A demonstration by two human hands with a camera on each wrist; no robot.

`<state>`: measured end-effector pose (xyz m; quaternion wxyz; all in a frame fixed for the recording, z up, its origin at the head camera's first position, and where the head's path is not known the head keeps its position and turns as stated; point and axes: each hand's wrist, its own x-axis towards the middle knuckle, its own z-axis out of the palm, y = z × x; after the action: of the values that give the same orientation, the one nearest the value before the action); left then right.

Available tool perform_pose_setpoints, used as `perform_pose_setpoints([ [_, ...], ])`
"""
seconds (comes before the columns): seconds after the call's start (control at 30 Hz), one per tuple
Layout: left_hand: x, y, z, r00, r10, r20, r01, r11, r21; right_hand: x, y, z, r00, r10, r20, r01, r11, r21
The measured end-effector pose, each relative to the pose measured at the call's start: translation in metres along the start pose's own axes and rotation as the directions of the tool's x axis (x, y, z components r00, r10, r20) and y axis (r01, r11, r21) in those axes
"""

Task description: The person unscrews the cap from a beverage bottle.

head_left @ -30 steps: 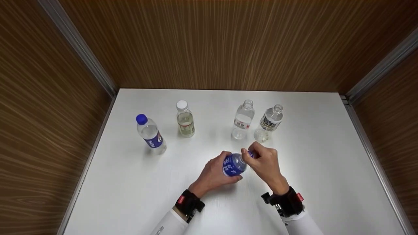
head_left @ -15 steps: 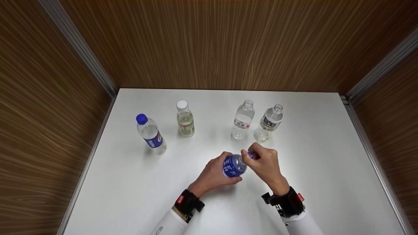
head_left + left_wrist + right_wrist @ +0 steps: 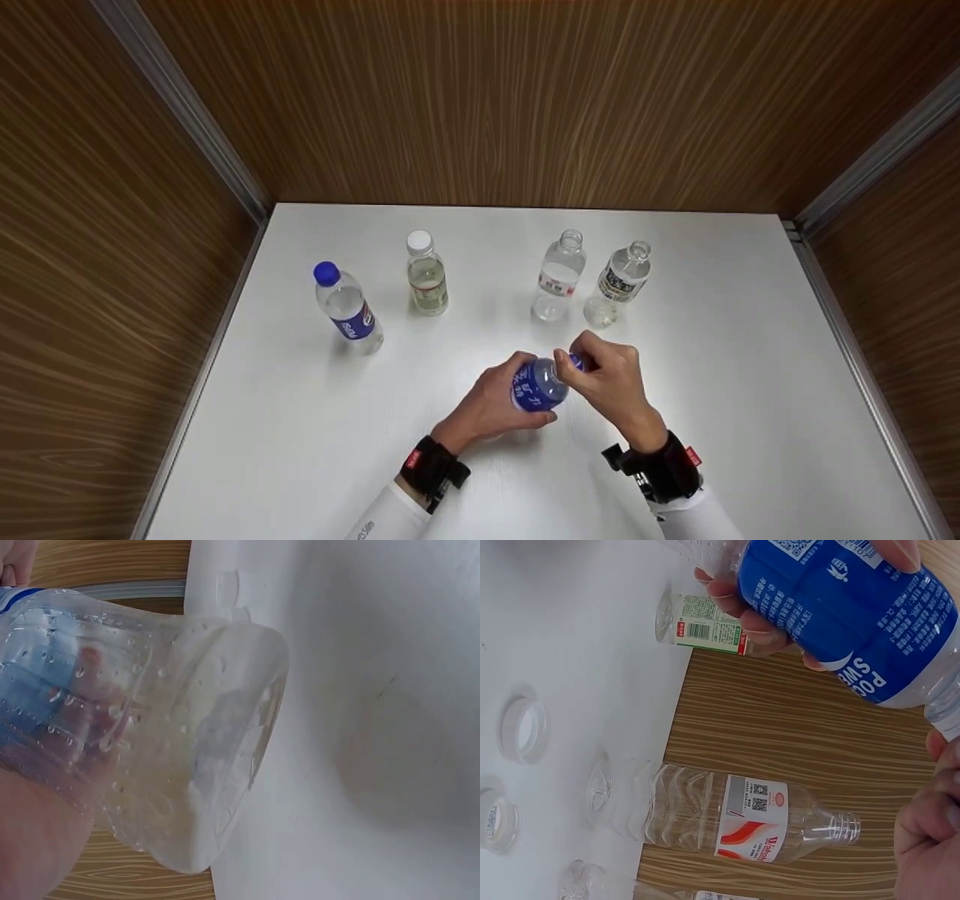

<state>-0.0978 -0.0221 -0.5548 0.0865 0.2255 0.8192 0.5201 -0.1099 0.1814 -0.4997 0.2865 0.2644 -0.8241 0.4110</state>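
My left hand (image 3: 491,401) grips a clear plastic bottle (image 3: 538,384) with a blue label by its body, fingers round the far side and thumb on the near side. The bottle tilts with its neck toward my right hand (image 3: 609,379). Thumb and curled fingers of that hand pinch the blue cap (image 3: 577,363) at the neck, covering most of it. In the left wrist view the clear bottle base (image 3: 217,757) hangs over the white table, with droplets on its inner wall. The right wrist view shows the label (image 3: 847,615) and the left fingers around it.
Beyond the hands stand two uncapped clear bottles, one with a white-red label (image 3: 556,283) and one with a dark label (image 3: 619,285). A white-capped bottle (image 3: 428,281) and a blue-capped Pepsi bottle (image 3: 351,315) stand left. Two loose caps, one pale cap (image 3: 525,730), lie on the table.
The bottle has shifted very slightly toward the person, and its label has turned a little. The right hand keeps pinching the cap. The standing bottles stay put.
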Motion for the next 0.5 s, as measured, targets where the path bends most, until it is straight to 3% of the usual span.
perform_pose_setpoints([
  [0.3,-0.0013,-0.0003,-0.0014,0.997,0.031,0.065,-0.024,0.995,-0.101,0.0006,-0.0007,-0.0012,0.998,-0.057,0.013,0.057,0.998,0.036],
  [0.5,-0.0014,-0.0018,-0.003,0.992,0.035,0.12,-0.021,0.992,-0.122,0.0004,-0.0011,-0.0028,0.996,-0.077,0.042,0.074,0.995,0.064],
])
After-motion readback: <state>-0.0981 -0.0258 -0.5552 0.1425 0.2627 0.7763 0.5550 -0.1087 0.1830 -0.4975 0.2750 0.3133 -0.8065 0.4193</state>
